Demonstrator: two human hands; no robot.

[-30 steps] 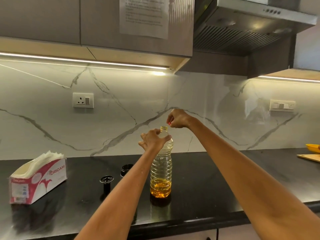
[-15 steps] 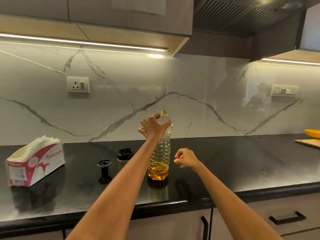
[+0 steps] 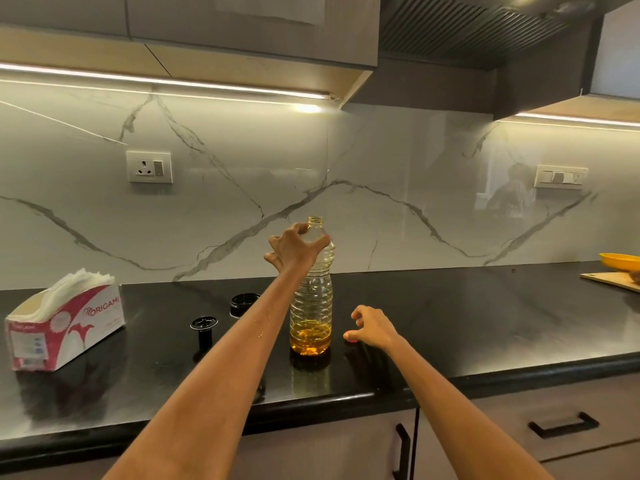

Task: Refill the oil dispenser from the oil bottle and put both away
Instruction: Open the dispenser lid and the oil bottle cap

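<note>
Head: oil bottle [image 3: 311, 306] upright, mouth up; left hand [image 3: 294, 251] grip clamps shoulder.

Bystanders on the black stone countertop [image 3: 485, 323]

Red-and-white cardboard tissue box [image 3: 65, 332] far left; yellow bowl [image 3: 621, 261], perhaps plastic, above wooden cutting board [image 3: 611, 281] far right.

Dispenser [image 3: 244, 304] body behind forearm

Two bare forearms entered from the bottom edge of the frame, without sleeves, watch or bracelets. The left hand [image 3: 294, 249] and right hand [image 3: 375, 329] wore no gloves or rings. Small pale specks dotted the inner left forearm [image 3: 242, 344] near centre frame.
</note>
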